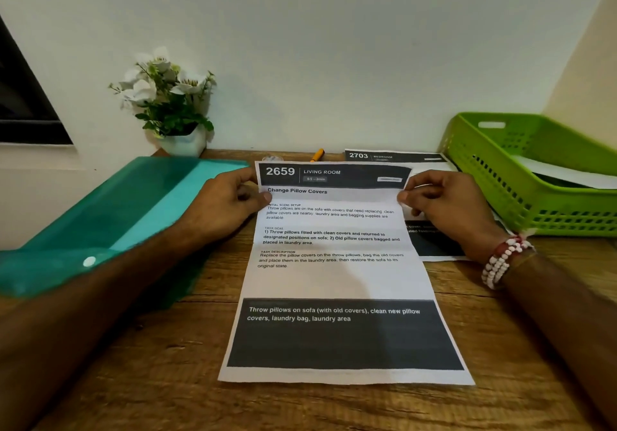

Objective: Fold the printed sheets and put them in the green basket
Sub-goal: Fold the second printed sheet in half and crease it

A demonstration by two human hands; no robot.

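Observation:
A printed sheet (337,273) headed "2659 Living Room" lies lengthwise on the wooden desk, its far end lifted off the surface. My left hand (230,202) pinches its far left corner, and my right hand (444,203) pinches the far right corner. A second printed sheet (394,156), headed "2703 Bedroom", lies flat underneath and to the right, mostly covered. The green basket (500,177) stands at the right of the desk with a folded white sheet (567,173) inside it.
A teal plastic folder (110,217) lies on the left of the desk under my left forearm. A white pot of artificial flowers (173,103) stands against the wall. An orange pen (317,155) lies behind the sheet.

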